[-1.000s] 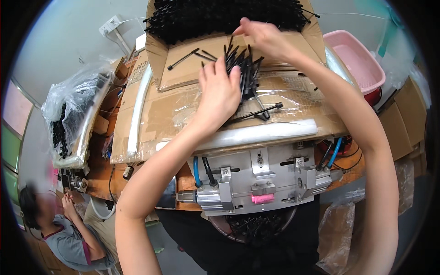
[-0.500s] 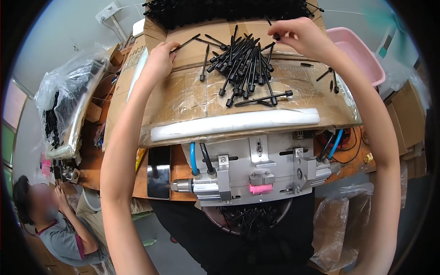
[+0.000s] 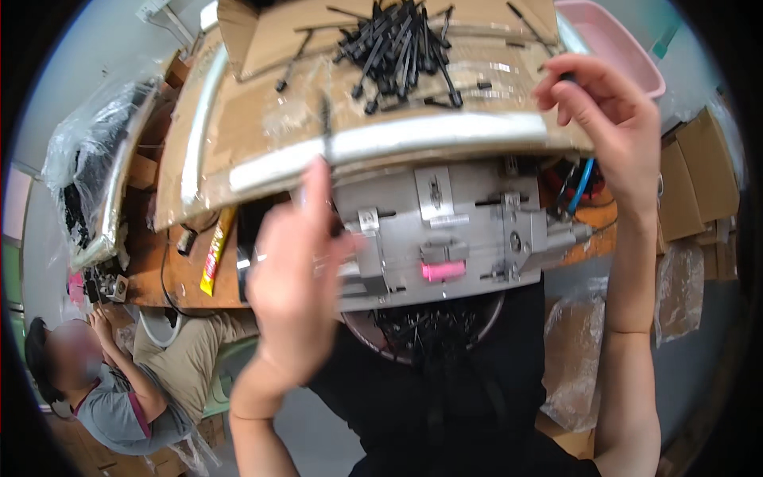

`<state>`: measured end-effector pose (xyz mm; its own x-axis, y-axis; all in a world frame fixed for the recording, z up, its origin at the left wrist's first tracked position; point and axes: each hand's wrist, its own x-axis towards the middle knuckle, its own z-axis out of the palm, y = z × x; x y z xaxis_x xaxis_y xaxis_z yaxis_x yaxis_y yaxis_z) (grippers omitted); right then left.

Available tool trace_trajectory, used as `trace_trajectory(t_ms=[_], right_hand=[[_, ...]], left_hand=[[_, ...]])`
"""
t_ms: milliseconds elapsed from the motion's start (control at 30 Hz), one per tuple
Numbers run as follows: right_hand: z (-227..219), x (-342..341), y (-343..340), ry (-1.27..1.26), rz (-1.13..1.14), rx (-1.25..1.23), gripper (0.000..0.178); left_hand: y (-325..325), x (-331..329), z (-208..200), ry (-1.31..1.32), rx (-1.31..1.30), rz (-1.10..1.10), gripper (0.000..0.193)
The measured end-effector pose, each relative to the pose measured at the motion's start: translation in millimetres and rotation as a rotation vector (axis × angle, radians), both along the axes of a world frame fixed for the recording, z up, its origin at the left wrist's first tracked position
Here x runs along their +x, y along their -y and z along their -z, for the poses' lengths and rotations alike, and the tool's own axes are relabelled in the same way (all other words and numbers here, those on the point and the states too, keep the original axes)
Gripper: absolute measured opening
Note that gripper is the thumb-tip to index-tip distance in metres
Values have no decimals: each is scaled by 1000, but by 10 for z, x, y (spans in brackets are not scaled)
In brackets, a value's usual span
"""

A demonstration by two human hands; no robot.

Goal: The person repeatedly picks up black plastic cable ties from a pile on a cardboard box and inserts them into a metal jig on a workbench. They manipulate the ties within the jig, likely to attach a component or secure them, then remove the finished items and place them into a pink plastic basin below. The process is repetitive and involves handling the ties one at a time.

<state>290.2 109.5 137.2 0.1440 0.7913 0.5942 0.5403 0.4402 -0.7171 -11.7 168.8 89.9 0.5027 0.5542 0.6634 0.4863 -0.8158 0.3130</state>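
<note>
Grey floor (image 3: 79, 87), cardboard boxes (image 3: 703, 183) at right, wooden bench (image 3: 171, 278).

Both hands have withdrawn from the pile of black parts (image 3: 401, 49) on the taped cardboard tray (image 3: 262, 127). The left hand (image 3: 294, 286), previously at the tray's far left corner, is now raised in front of the grey metal fixture (image 3: 445, 238), holding a thin black part (image 3: 324, 131) upright. The right hand (image 3: 612, 135), previously at the pile's top right, is now at the tray's right edge, pinching a small black piece (image 3: 566, 77). The pile lies more gathered than before
</note>
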Motion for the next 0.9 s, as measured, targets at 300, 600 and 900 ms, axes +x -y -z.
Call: trace_trajectory(t_ms=[300,600,900], right_hand=[[194,-145,476,-226,-21,-22,33],[246,-359,713,-221,91,-1,29],[1014,-1095,1062,217,165,-109,60]], left_hand=[[995,384,744,-220,-185,49,75],[963,471,818,-216,-229,76,76],[689,338,440,-304,-211,97,67]])
